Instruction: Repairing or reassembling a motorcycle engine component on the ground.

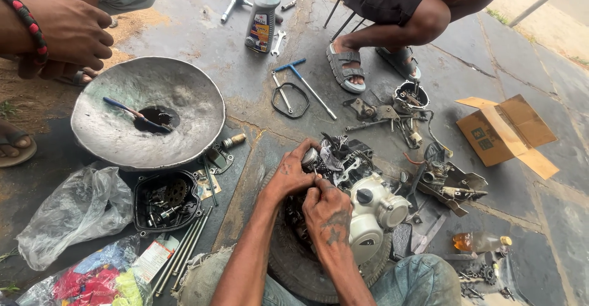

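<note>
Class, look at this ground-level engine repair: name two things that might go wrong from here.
1. The left hand and right hand grip a small piston above the open engine; a dropped part might fall inside.
2. Loose tools like the blue T-wrench lie near a bystander's sandalled foot: likely trip hazard.

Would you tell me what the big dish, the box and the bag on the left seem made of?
Dish: dull grey, dented metal, likely aluminium. Box: brown cardboard with open flaps. Bag: thin clear plastic, crinkled and glossy.
</note>
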